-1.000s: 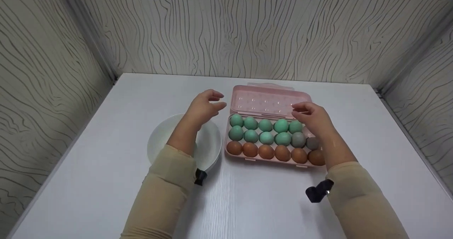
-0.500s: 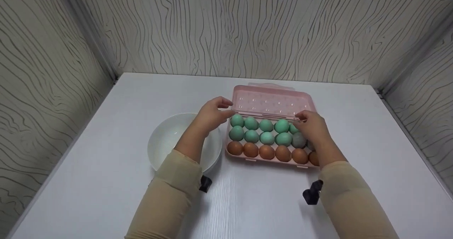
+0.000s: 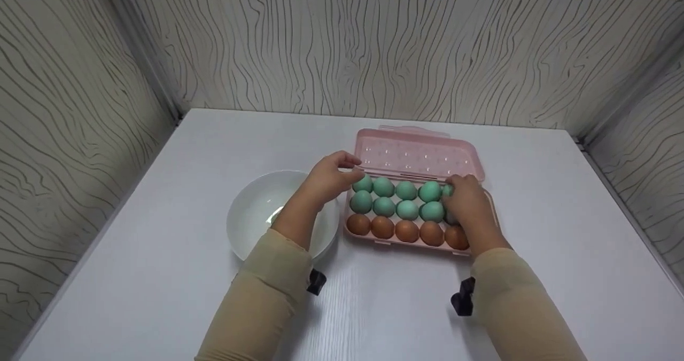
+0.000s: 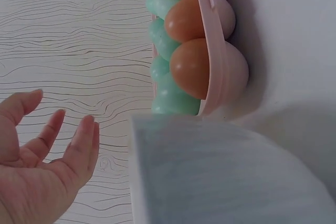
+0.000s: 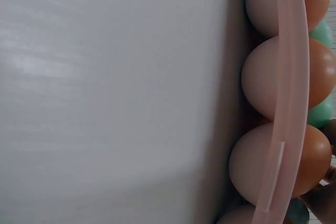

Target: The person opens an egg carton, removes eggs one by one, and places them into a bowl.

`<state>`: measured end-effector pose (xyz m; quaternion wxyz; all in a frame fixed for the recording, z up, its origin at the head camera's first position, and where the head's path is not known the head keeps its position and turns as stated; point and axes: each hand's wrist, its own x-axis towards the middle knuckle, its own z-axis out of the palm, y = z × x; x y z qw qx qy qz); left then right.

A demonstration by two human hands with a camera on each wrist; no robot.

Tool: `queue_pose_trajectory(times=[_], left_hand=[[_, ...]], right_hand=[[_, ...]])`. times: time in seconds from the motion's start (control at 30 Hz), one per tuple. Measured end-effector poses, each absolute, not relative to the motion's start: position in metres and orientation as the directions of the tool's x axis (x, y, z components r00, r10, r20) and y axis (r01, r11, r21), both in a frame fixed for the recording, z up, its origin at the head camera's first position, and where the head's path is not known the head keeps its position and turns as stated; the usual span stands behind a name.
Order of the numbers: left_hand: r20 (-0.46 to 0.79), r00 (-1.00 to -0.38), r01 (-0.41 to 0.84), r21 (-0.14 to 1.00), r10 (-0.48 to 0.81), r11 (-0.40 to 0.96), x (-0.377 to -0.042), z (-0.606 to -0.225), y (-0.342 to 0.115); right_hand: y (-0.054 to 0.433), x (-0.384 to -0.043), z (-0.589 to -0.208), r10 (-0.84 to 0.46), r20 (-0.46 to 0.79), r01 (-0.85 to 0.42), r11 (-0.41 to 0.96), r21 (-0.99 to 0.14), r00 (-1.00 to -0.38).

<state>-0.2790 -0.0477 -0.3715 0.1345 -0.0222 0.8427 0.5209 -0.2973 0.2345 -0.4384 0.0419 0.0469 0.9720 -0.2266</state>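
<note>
An egg carton (image 3: 417, 246) of pink plastic lies with its lid (image 3: 417, 152) folded back. Green eggs (image 3: 407, 209) fill its back and middle rows, and brown eggs (image 3: 406, 231) line the front. At the back right, my right hand (image 3: 473, 206) has its thumb and fingers around a green egg (image 3: 447, 190), partly hidden by the hand. That hand also covers the carton's right end. My left hand (image 3: 331, 179) hovers by the carton's back left corner; its fingers are spread and hold nothing in the left wrist view.
A white bowl (image 3: 251, 206) stands just left of the carton, partly under my left forearm, with something small and shiny inside. The white table (image 3: 374, 307) meets patterned panels (image 3: 342, 46) at the back and sides.
My right hand has moved left and down onto a green egg at the carton's back right. My left hand has shifted right and slightly nearer, toward the carton's left end.
</note>
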Motion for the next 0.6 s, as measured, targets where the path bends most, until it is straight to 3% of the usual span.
queue_pose_trajectory(times=[0.6], left_hand=[[-0.213, -0.967, -0.132, 0.887, 0.138, 0.443, -0.2773, -0.3788, -0.0436]], right_hand=[[0.2376, -0.2972, -0.4394, 0.041, -0.081, 0.073, 0.892, -0.446, -0.996]])
